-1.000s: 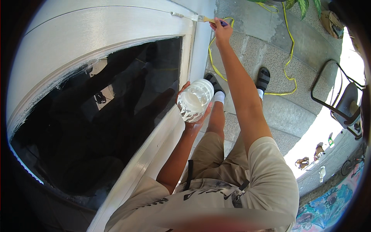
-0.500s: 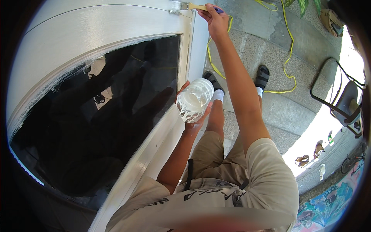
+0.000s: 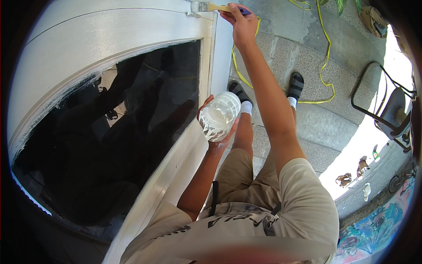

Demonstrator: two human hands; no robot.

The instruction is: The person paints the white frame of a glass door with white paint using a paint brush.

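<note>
At the top, my right hand [image 3: 241, 22] is closed on the handle of a paintbrush [image 3: 216, 7]. The brush's pale bristles lie against the white-painted wooden frame [image 3: 114, 28], beside a small fitting [image 3: 192, 14] coated in white. Lower down, my left hand [image 3: 218, 144] grips a clear plastic jar [image 3: 220, 114] from beneath and around its side. White paint smears the jar's wall, and some marks my fingers. Dark glass [image 3: 127, 145] fills the frame's curved opening, with streaky white paint along its arched edge.
A yellow cord [image 3: 327, 57] winds over the paved floor [image 3: 325, 123] near my sandalled feet. To the right stands a black-framed chair [image 3: 391, 110]. A brown bag-like object [image 3: 373, 21] sits at the upper right, and a colourful painted surface [image 3: 378, 229] shows at lower right.
The view has shifted slightly, so most things sit a little farther left. The brush stays by the small fitting, nearly unmoved against the frame. Both hands keep their hold.
</note>
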